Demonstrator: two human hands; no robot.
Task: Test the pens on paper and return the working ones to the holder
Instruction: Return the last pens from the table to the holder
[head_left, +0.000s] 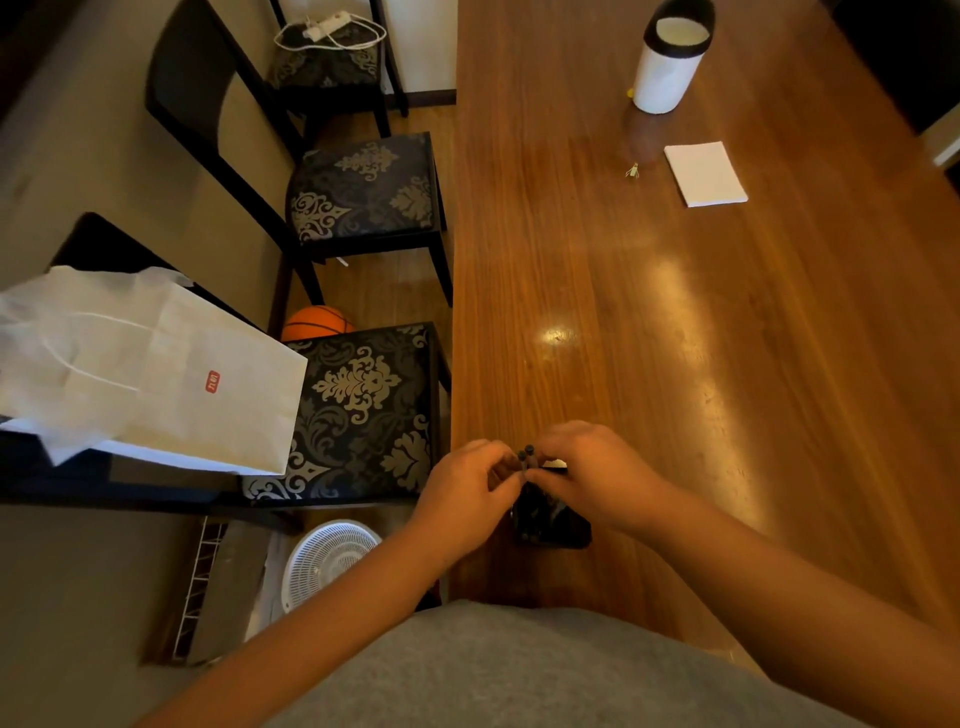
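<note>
Holder: a black boxy pen holder (553, 527) stands at the near left edge of the glossy brown wooden table (675, 364); dark round-capped pens (525, 454) stand upright in it, tops sticking out.
Far right: a white cylinder with a black rim (667, 67), with a white rectangular paper pad (705, 174) just nearer, both well apart from the holder.
Left of table: a white paper bag (156, 374) lying on a dark patterned chair (363, 405).
Left hand (467, 488): fingers curled, tips pinching the pen tops.
Right hand (592, 467): arched over the holder, fingertips closed on the same pen tops.
</note>
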